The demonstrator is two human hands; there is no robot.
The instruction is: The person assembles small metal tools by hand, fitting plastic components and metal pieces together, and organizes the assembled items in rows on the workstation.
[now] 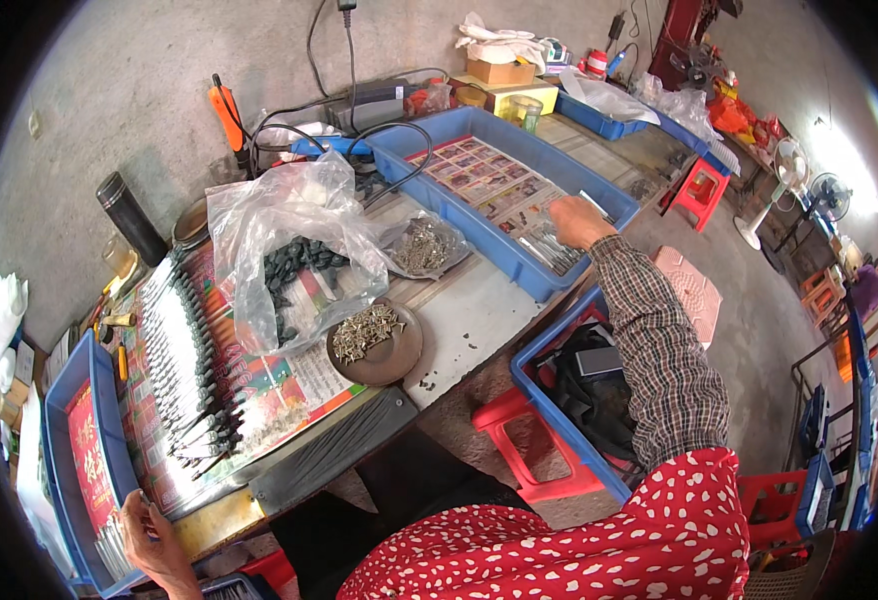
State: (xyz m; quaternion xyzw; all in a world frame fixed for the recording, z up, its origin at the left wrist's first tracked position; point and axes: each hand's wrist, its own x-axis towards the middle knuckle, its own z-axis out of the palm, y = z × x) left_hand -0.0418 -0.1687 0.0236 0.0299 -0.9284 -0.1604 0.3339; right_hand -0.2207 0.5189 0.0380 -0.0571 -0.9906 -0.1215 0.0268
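Silvery slim pieces (111, 548) lower left; second batch (547, 250) right of centre.
Left hand (151, 540) bent at left tray (110, 428), hold unclear; dark-ended rods (184, 370) mid-left, side by side, probably for order; right hand (581, 222) curled over right tray (494, 258), fingers narrow, can't tell what's held.

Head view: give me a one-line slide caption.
Right hand over the long blue tray, left hand at the red-lined blue tray, dark-ended metal pieces lined up between.
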